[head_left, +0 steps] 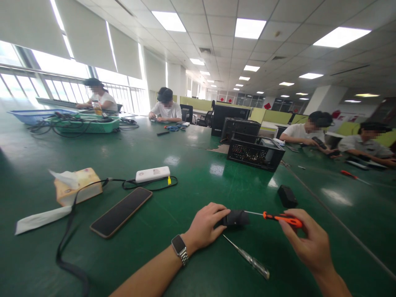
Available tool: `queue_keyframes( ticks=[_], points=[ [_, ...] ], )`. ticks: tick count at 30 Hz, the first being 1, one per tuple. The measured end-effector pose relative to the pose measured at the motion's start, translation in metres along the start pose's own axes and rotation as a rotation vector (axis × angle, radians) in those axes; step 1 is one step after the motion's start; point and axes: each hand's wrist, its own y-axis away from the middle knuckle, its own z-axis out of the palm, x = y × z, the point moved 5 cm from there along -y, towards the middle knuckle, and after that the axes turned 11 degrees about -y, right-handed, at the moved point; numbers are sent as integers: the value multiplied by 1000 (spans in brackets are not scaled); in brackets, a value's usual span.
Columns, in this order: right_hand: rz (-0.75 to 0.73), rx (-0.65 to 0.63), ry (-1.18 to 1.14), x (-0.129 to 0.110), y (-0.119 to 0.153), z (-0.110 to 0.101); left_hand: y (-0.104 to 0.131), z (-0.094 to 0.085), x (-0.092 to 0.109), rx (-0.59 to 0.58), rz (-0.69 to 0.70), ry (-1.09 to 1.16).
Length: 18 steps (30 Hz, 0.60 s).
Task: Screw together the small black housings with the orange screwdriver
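a person's left hand [206, 225], with fingers and thumb pinching, steadies a small black box [238, 218] on a green bench [182, 150], while the right hand [311, 241] pinches the handle of an orange-and-black screwdriver [283, 219] between thumb and fingers. the box sits near the front of the bench, its long axis running left to right across the view. the screwdriver lies nearly level, handle to the right and shaft pointing left at the box's right end; whether the tip touches cannot be told. just below, a clear-handled screwdriver [247, 256] rests slantwise, tip up and left toward the left hand, handle down and right. a black block [287, 196] stands just beyond the right hand.

the bench's glossy surface mirrors the ceiling lights [250, 29]. to the left lie a dark phone [122, 212], a tissue pack [89, 192], a white case [153, 174] and a black cable [66, 247]. farther back are an open computer case [256, 152] and a green basket [85, 126] of cables. four people [168, 110] in dark headwear and pale shirts work around the far side, in a room with pale blinds [89, 37] at the left and low green partitions [256, 114] behind.
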Motion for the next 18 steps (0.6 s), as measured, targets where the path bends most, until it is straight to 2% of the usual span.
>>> queue_keyframes(
  ticks=[4,10,18],
  points=[
    [22,23,55,-2,2,1,0,1,1,10,11,-5],
    [156,102,30,2,7,1,-1,2,-4,34,-53,-10],
    [61,52,-53,-12,4,13,0,5,-7,42,-56,9]
  ],
)
